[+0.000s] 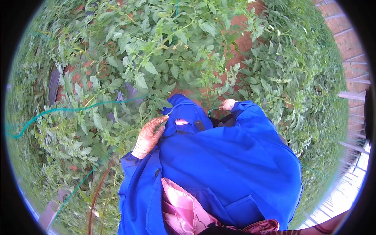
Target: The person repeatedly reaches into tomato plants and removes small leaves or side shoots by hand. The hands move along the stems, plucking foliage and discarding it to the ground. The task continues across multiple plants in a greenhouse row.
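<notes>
At the lower centre, one blue jacket (pixel 223 160), open at the front, with pink satiny cloth (pixel 182 203) showing beneath. Beyond its left cuff, the left hand (pixel 149 136): soiled, thumb and forefinger drawn close together at the tips (whether they pinch a strand, cannot be told). Farther forward, the right hand (pixel 227 104): partly hidden, fingers bent; its grip cannot be told. Just beside it, a short teal strand (pixel 210 113), looped among stems. To the left, one teal cord (pixel 84 107), running in a slack curve from the left edge towards the foliage ahead of the left hand. Ahead, leafy green plants (pixel 141 58), dense, with small yellow flowers (pixel 174 47). Between rows, reddish soil (pixel 243 41). At far right, pale bars (pixel 348 95) across a brownish surface.
</notes>
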The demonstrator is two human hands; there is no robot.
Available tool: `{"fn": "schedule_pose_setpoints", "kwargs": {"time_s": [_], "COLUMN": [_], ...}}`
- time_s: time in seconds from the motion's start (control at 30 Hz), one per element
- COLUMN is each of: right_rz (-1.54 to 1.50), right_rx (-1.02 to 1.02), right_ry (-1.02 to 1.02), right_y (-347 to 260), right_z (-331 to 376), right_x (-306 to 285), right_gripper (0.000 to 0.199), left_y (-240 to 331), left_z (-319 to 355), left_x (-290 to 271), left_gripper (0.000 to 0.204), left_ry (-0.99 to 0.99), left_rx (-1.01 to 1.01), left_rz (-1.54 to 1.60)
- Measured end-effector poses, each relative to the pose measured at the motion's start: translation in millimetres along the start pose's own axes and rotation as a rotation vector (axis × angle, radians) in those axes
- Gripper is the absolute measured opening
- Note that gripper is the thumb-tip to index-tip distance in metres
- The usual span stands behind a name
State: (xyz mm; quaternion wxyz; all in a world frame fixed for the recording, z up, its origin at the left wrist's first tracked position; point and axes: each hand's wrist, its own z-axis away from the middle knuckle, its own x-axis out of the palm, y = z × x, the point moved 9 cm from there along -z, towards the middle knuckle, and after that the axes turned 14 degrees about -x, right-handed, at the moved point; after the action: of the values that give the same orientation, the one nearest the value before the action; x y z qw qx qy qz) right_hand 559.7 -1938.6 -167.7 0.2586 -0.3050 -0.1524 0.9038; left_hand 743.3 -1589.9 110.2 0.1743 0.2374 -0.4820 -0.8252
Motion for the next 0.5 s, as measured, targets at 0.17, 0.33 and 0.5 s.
{"fn": "schedule_pose_setpoints", "kwargs": {"time_s": [0.17, 0.33, 0.5], "right_rz": [-0.282, 0.283, -0.091], "right_rx": [0.032, -0.588, -0.540], "right_ry": [0.467, 0.078, 0.475], "right_y": [16, -14, -82], "right_z": [-29, -65, -68], "right_x": [-72, -41, -93], "right_gripper": [0.049, 0.066, 0.052], "left_y": [-24, -17, -53], "left_z": [5, -45, -157], "left_x": [-7, 14, 28], "left_gripper": [0.031, 0.034, 0.037], "left_ry": [0.055, -0.055, -0.140], "left_rx": [-0.144, -0.283, -0.446], "left_rz": [0.274, 0.424, 0.570]}}
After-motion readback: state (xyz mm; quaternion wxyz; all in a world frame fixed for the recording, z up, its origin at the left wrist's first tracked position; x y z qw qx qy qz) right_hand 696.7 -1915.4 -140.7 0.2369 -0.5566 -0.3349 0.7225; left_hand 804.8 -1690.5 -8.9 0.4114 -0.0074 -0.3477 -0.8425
